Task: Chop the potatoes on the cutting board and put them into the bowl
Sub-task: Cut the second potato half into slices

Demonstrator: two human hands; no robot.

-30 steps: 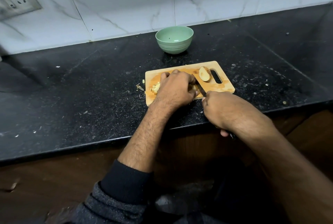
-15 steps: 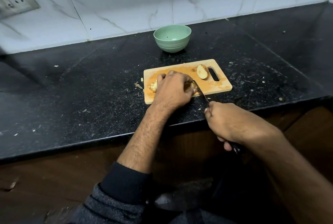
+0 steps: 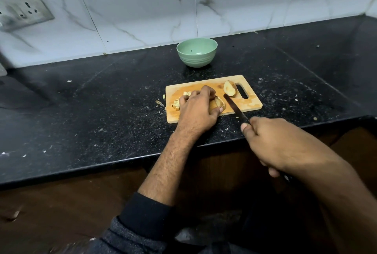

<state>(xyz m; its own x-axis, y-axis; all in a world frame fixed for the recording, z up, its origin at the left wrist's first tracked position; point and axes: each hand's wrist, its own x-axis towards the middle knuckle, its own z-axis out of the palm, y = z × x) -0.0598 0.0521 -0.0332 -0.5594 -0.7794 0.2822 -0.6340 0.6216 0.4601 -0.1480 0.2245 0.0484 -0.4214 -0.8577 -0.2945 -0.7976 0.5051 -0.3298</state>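
A wooden cutting board (image 3: 252,104) lies on the black counter. My left hand (image 3: 196,108) grips a potato piece (image 3: 218,105) on the board, fingers curled over it. Several cut chunks (image 3: 177,104) sit by its left side. A potato half (image 3: 229,88) rests near the board's handle slot. My right hand (image 3: 273,143) grips a knife (image 3: 236,108) by the handle, over the counter's front edge. The blade points up-left and sits just right of the held piece. The green bowl (image 3: 196,52) stands behind the board and looks empty.
The black counter (image 3: 102,100) is speckled with crumbs and peel bits, with a few scraps (image 3: 161,101) left of the board. A marble tiled wall runs behind, with a socket plate (image 3: 24,11) at upper left. Dark wooden cabinet fronts lie below the counter edge.
My right hand drew the knife back toward the counter's front edge; its blade is now out to the right of the held potato piece. My left hand stayed on the potato.
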